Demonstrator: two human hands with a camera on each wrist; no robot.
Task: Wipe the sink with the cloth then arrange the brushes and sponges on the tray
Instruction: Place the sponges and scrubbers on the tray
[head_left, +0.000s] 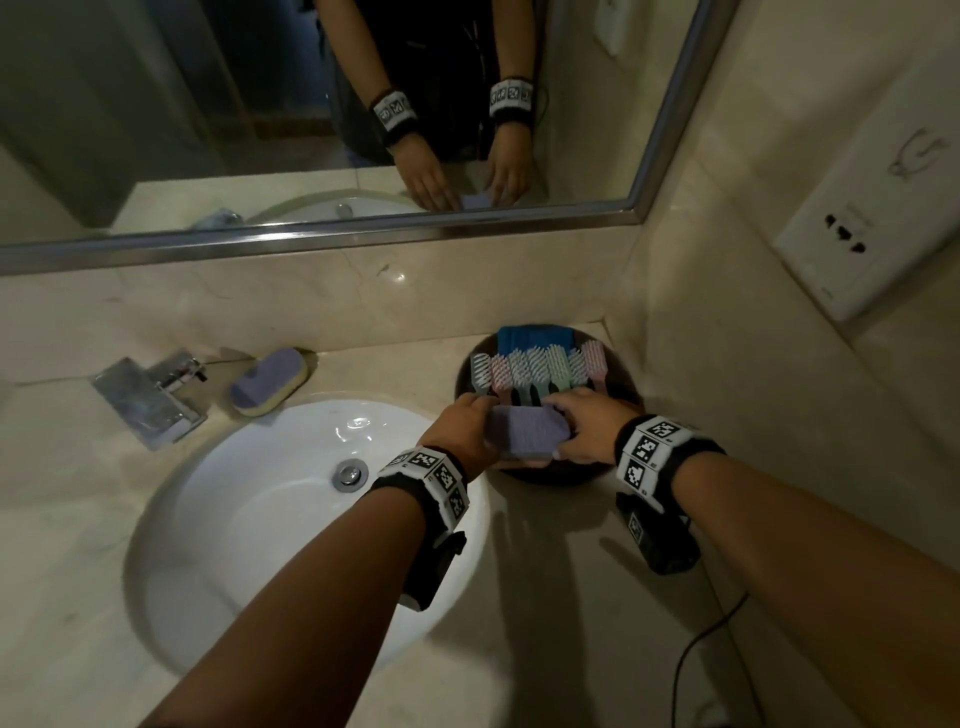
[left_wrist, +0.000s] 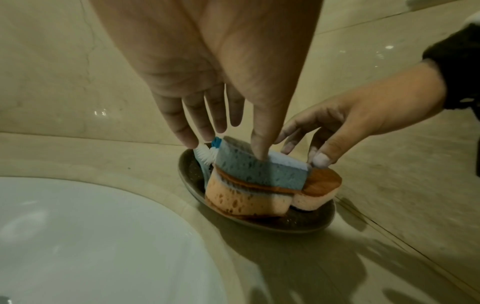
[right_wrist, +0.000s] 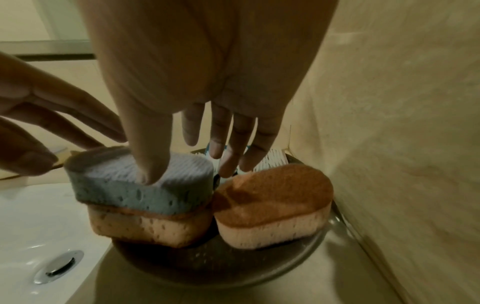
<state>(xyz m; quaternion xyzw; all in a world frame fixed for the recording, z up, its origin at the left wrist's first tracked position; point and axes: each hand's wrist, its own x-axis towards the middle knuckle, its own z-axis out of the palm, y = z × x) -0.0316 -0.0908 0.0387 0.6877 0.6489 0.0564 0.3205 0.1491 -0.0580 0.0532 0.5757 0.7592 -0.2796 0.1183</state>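
stacking a sponge on the crowded tray

nearest the person, the white sink (head_left: 270, 525) is lying bare, with no cloth showing in it. just beyond its rim both hands are meeting over the dark round tray (left_wrist: 262, 225) in the counter's corner. the left hand (head_left: 462, 428) is reaching in with fingers straight and slightly spread, its thumb tip pressing on the top of the blue-grey sponge (right_wrist: 140, 185). the right hand (head_left: 582, 434) is doing much the same from the other side, thumb pressing into the sponge's top, its other fingers extended past it towards the brushes.

that sponge is sitting on top of an orange sponge (right_wrist: 148, 228), slightly askew; a second orange sponge (right_wrist: 272, 209) is lying just beside the pair. judging by the pores and the dent under the thumb, it will be light, soft and springy, so holding it by its two short ends with gentle pressure looks safest; pressing hard may tip the stack.

behind the sponges the tray is carrying a row of pastel brushes (head_left: 540, 371), bristles up, side by side, and a folded blue cloth (head_left: 535, 338) at the back edge.

farther off, another purple sponge (head_left: 267, 382) is waiting on the counter beside the chrome tap (head_left: 150, 395).
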